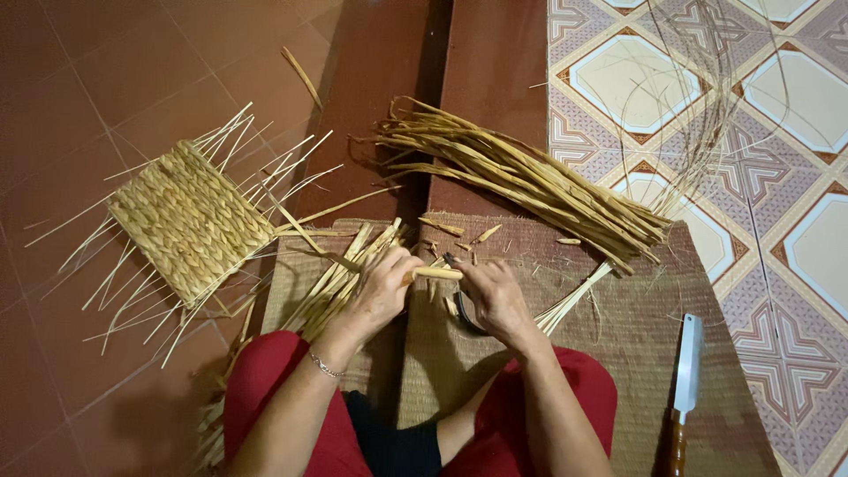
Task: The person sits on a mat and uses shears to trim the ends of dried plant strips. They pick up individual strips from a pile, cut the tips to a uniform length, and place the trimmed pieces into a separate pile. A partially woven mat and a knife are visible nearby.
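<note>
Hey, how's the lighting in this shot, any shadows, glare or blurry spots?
Head view: dim and warm toward the red floor's left edge; a dark shadow band runs down along the step at top centre; mild glare on the patterned tiles and the knife blade; the left hand, right hand and woven panel look fairly sharp; thin strands at top right are faint.

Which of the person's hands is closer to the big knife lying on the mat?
The right hand. It sits left of the knife, apart from it, gripping a dark curved tool. The left hand is farther left, holding a cut stalk.
</note>
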